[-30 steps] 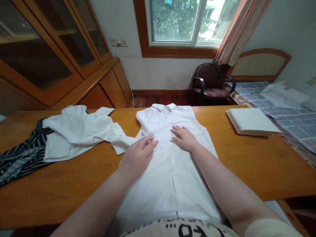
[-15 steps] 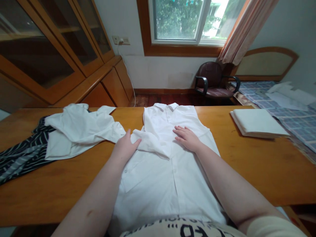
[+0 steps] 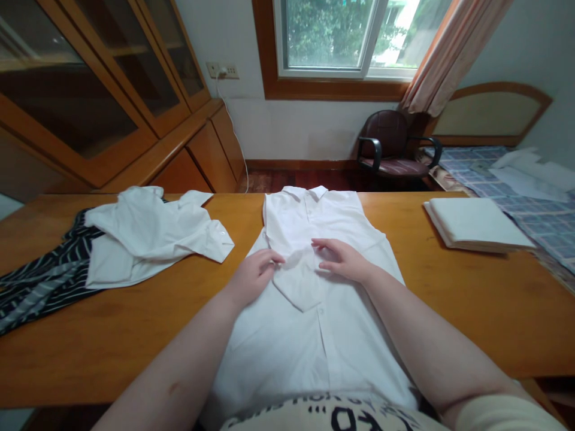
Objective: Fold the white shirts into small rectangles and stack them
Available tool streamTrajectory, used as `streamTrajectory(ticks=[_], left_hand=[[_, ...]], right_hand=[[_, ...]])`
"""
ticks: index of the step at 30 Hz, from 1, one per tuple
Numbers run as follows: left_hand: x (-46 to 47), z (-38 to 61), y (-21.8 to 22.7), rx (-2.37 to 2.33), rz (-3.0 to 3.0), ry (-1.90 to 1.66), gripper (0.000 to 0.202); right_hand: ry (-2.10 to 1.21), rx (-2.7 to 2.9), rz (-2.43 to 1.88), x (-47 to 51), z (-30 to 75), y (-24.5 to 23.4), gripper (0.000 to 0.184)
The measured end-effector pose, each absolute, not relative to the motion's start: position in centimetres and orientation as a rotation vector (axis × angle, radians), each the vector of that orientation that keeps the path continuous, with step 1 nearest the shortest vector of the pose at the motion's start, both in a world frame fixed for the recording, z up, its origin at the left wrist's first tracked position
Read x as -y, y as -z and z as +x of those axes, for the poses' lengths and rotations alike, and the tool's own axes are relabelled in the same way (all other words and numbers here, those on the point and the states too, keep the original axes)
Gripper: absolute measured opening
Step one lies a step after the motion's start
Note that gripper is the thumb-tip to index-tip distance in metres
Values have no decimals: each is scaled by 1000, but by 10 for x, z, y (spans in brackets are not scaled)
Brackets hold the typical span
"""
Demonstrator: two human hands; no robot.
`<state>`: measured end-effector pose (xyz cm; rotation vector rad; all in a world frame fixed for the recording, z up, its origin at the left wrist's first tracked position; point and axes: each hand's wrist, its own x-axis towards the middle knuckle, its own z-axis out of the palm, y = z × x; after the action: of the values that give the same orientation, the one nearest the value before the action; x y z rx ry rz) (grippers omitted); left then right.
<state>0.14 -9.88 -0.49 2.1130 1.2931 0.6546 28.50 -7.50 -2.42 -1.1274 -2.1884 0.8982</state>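
Note:
A white collared shirt (image 3: 323,335) lies flat along the middle of the wooden table (image 3: 471,299), collar at the far edge. Its left sleeve (image 3: 296,278) is folded across the chest. My left hand (image 3: 254,275) rests on that folded sleeve with the fingers curled and pinching the cloth at its upper edge. My right hand (image 3: 344,260) lies on the shirt's chest just right of the sleeve, fingers stretched out and pressing the fabric flat.
A crumpled white shirt (image 3: 148,236) lies on a dark striped garment (image 3: 40,278) at the table's left. A folded white cloth (image 3: 476,222) sits at the right. Behind the table are a dark armchair (image 3: 395,149), a wooden cabinet (image 3: 90,102) and a bed (image 3: 530,197).
My left hand has drawn the sleeve in from the shirt's left edge and laid it across the chest. My right hand has stayed on the shirt, shifting only slightly.

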Motion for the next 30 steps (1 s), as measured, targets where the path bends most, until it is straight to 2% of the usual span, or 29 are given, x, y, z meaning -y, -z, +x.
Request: streamTrajectory(ticks=[2, 4, 7, 10, 12, 19, 24, 27, 30], left_hand=[[88, -3, 14, -1618, 2163, -671, 25], [79, -7, 21, -1779, 2202, -617, 30], [71, -10, 28, -1775, 2244, -561, 37], [68, -10, 29, -1753, 2228, -555, 27], [68, -12, 28, -1768, 2184, -608, 26], [65, -36, 15, -2036, 2057, -910, 26], [59, -49, 17, -2203, 1925, -719, 30], [58, -47, 20, -2196, 1951, -630, 33], [58, -42, 21, -2079, 2147, -693, 35]], right_hand=[[-981, 2219, -1098, 78, 278, 24, 64], [-1003, 2241, -1129, 81, 271, 24, 57], [-1179, 2073, -1177, 85, 263, 26, 43], [-1486, 1638, -1093, 86, 263, 25, 35], [-1571, 1378, -1058, 83, 269, 23, 33], [-1479, 1064, -1192, 64, 305, 15, 35], [-1501, 988, -1254, 61, 302, 19, 49], [-1415, 1142, -1350, 63, 295, 21, 43], [-1341, 1261, -1339, 66, 291, 22, 41]])
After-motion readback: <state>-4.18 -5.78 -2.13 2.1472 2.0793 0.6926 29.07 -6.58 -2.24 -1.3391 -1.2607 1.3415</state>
